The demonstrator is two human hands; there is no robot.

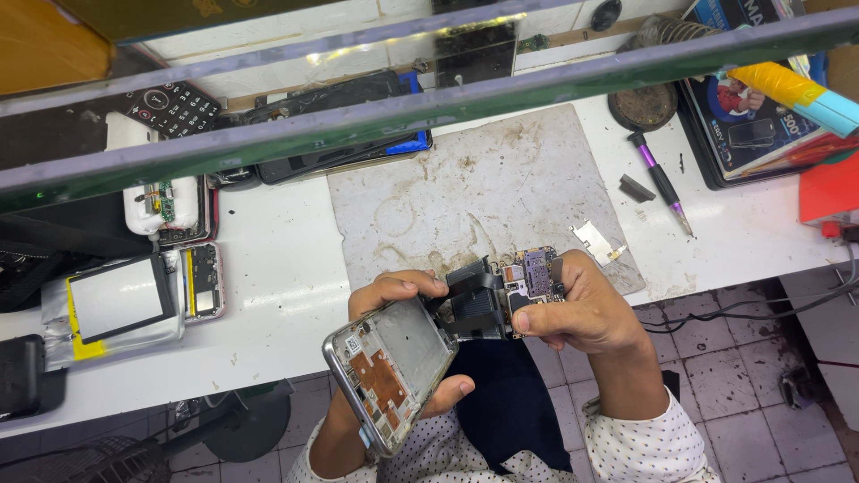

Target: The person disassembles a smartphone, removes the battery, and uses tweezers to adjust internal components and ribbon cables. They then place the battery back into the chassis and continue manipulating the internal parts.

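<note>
The left hand (394, 309) has a closed grip on an opened phone frame (389, 371), thumb under its lower edge, held off the desk's front edge above the lap. The right hand (582, 313) pinches the circuit board (530, 279), joined to the frame by dark flex ribbons (474, 304). To do this well, the board wants keeping close to the frame so the ribbons stay slack. Just beyond lies the stained work mat (483, 188), mostly bare, with a small metal shield (595, 240) at its right edge. Farther right, a purple screwdriver (660, 183) rests on the white desk (277, 268).
</note>
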